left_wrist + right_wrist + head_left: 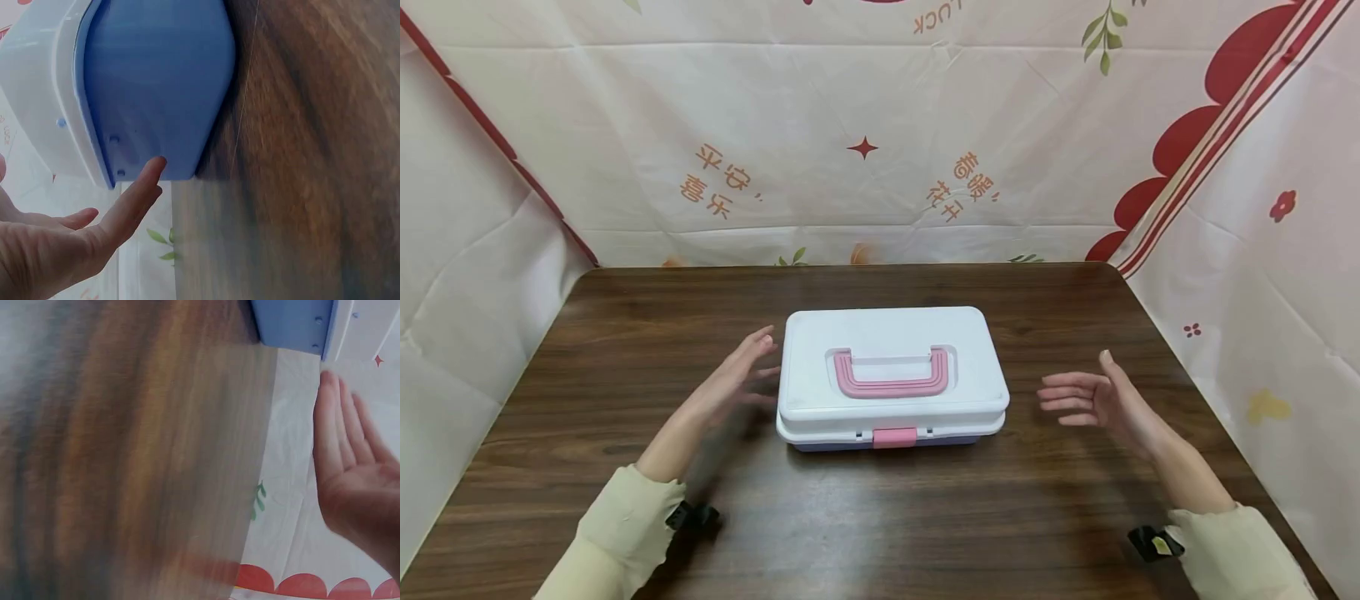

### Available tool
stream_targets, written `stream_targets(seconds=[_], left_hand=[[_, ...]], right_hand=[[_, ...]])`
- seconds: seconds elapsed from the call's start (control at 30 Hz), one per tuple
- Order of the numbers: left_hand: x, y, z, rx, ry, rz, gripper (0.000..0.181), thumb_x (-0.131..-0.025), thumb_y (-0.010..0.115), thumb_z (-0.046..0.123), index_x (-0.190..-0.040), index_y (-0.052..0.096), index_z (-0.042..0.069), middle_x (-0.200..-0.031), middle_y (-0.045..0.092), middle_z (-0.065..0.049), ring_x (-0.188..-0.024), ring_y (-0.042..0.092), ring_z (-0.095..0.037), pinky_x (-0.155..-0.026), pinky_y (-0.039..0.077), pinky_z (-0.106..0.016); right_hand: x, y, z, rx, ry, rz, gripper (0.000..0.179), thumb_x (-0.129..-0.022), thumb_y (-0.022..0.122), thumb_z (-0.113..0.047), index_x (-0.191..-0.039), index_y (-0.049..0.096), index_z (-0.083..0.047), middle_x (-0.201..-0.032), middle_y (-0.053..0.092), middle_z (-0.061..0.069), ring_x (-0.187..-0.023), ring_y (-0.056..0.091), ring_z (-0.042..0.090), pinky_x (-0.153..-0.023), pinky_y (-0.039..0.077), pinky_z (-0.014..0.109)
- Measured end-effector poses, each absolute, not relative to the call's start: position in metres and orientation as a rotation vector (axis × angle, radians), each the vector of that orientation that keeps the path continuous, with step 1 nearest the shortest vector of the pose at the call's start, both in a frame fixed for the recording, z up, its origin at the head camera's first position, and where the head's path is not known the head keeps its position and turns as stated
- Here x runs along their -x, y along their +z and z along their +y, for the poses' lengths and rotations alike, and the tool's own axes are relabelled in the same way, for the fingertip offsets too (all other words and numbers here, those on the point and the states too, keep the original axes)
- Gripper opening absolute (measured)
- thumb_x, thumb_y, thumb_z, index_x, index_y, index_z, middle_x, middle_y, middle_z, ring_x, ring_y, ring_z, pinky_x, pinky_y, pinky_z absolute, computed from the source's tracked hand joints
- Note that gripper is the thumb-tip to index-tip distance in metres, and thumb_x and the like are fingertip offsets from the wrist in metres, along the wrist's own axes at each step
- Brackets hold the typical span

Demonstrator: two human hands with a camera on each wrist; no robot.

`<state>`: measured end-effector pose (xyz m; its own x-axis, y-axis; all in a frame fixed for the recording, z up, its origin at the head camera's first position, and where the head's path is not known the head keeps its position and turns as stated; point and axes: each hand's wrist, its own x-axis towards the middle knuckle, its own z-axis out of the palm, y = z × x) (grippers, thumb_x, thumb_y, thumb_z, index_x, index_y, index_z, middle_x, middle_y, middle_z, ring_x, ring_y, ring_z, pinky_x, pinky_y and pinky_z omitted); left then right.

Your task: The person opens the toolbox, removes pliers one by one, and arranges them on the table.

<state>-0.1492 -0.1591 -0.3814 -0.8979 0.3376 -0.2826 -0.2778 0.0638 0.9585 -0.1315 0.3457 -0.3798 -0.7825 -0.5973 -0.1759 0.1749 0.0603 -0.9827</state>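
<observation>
A storage box [891, 333] with a white lid, blue base, pink folded handle [891, 387] and pink front latch [895, 437] sits closed in the middle of the table. My left hand [741, 379] is beside its left end, fingers spread and fingertips right at the side. In the left wrist view, one fingertip overlaps the blue base [156, 87]. My right hand [1101, 404] hovers apart from the box's right end, palm turned toward it, fingers extended and thumb up. Neither hand holds anything.
The dark wood-grain table [850, 525] ends at a back edge against a white printed curtain [775, 100]. More curtain hangs along both sides. Dark wrist devices [1153, 543] sit at both cream sleeves [625, 525].
</observation>
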Motion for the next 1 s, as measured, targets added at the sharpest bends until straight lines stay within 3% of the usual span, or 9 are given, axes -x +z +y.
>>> stream_targets(seconds=[0.07,0.2,0.4,0.57,1.0], left_hand=[[0.149,-0.382,-0.156,-0.051,1.86,1.923,0.067,-0.091,0.035,0.045,-0.142,0.006,0.012,-0.142,0.009,-0.02,-0.122,0.022,-0.043,-0.08,0.04,-0.053],[0.149,-0.38,-0.15,-0.056,1.834,1.924,0.067,-0.091,0.036,0.045,-0.141,0.008,0.012,-0.141,0.012,-0.019,-0.122,0.021,-0.044,-0.08,0.04,-0.053],[0.149,-0.383,-0.146,-0.068,1.822,1.914,0.066,-0.091,0.04,0.044,-0.141,0.011,0.013,-0.137,0.021,-0.018,-0.12,0.028,-0.04,-0.079,0.041,-0.052],[0.149,-0.384,-0.144,-0.06,1.793,1.937,0.069,-0.09,0.044,0.043,-0.141,0.009,0.014,-0.138,0.018,-0.017,-0.119,0.03,-0.039,-0.079,0.041,-0.053],[0.15,-0.384,-0.144,-0.042,1.765,1.955,0.072,-0.088,0.048,0.043,-0.141,0.007,0.017,-0.139,0.016,-0.017,-0.12,0.029,-0.038,-0.081,0.039,-0.054]], right_hand=[[0.129,-0.382,0.346,0.483,-1.75,1.685,0.08,-0.09,-0.011,-0.042,-0.126,0.038,0.01,-0.123,0.044,0.027,-0.11,0.042,0.04,-0.086,0.038,0.047],[0.12,-0.383,0.336,0.54,-1.69,1.557,0.08,-0.09,-0.012,-0.04,-0.126,0.039,0.01,-0.123,0.036,0.035,-0.113,0.038,0.043,-0.089,0.035,0.048],[0.11,-0.388,0.313,0.635,-1.633,1.46,0.069,-0.094,-0.007,-0.032,-0.129,0.029,0.015,-0.126,0.033,0.035,-0.115,0.037,0.041,-0.09,0.033,0.049],[0.105,-0.395,0.287,0.704,-1.596,1.413,0.061,-0.097,0.002,-0.028,-0.127,0.027,0.019,-0.124,0.032,0.039,-0.114,0.035,0.046,-0.088,0.032,0.053],[0.096,-0.419,0.229,0.497,-1.579,1.375,0.05,-0.099,0.024,-0.024,-0.134,0.021,0.011,-0.127,0.039,0.029,-0.114,0.039,0.038,-0.091,0.035,0.045]])
